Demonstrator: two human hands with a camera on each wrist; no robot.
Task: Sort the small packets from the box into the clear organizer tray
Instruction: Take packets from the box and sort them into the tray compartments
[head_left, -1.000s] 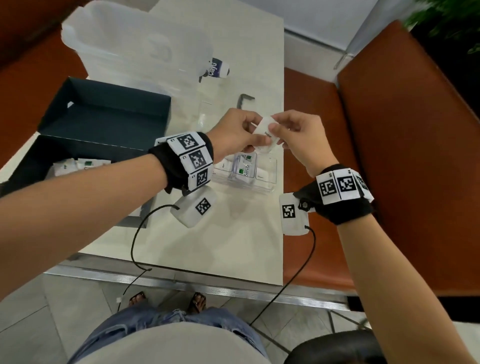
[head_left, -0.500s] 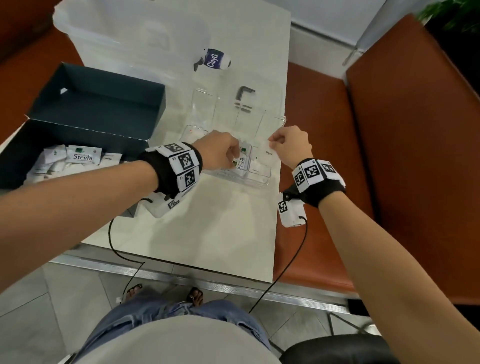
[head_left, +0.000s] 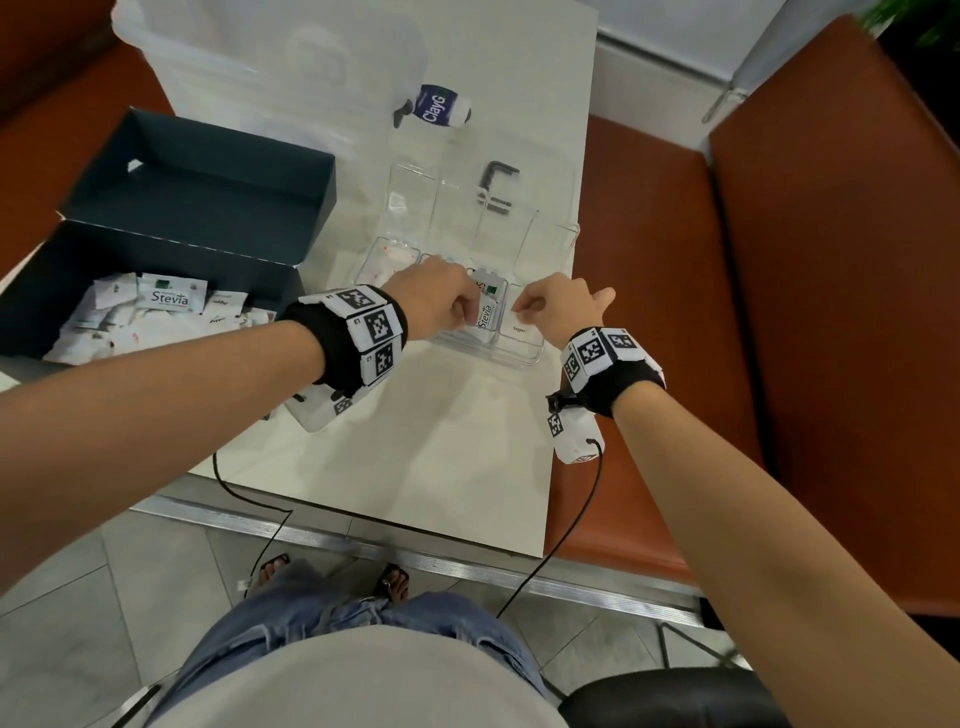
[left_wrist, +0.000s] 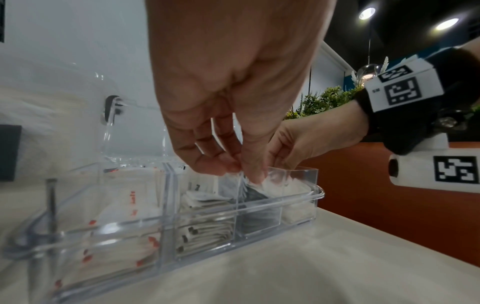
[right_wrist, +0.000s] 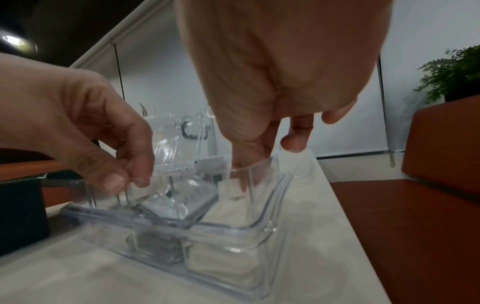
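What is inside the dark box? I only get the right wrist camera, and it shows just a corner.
Observer: The head view shows a pile of white packets in the box, one printed Stevia.
Operator: What is the left hand pinching?
Observer: A Stevia packet, upright in the clear organizer tray, beside the end compartment.
Operator: And below the right hand?
Observer: A Sugar packet, lying in the end compartment.
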